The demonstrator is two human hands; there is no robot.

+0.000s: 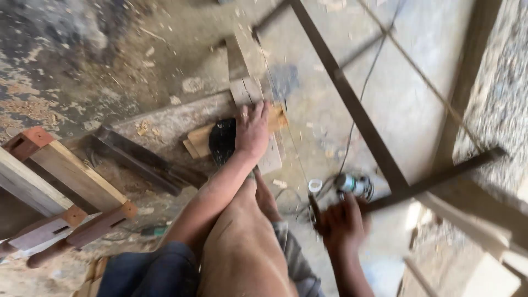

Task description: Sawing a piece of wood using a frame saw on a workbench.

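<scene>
Two hands at work over a dusty concrete floor, wood under one, a dark tool in the other

The concrete floor point(407, 104), strewn with sawdust and chips, fills the view; a dark metal frame point(357, 113) runs across it from 12 o'clock down toward 4 o'clock, and a wooden frame with reddish-brown ends point(71, 187) lies at 9 o'clock. Near the centre a grey plank point(165, 124) carries a small stack of pale wood pieces point(201, 140) beside a black object point(222, 140). The left hand point(252, 131) lies spread, palm down, on that stack, pressing it flat. At 5 o'clock the right hand point(344, 223), blurred, is closed around a dark handle point(314, 209); what tool it belongs to I cannot tell. Just above it sit a power tool point(355, 184) with its cord and a small white cap point(314, 185)
</scene>
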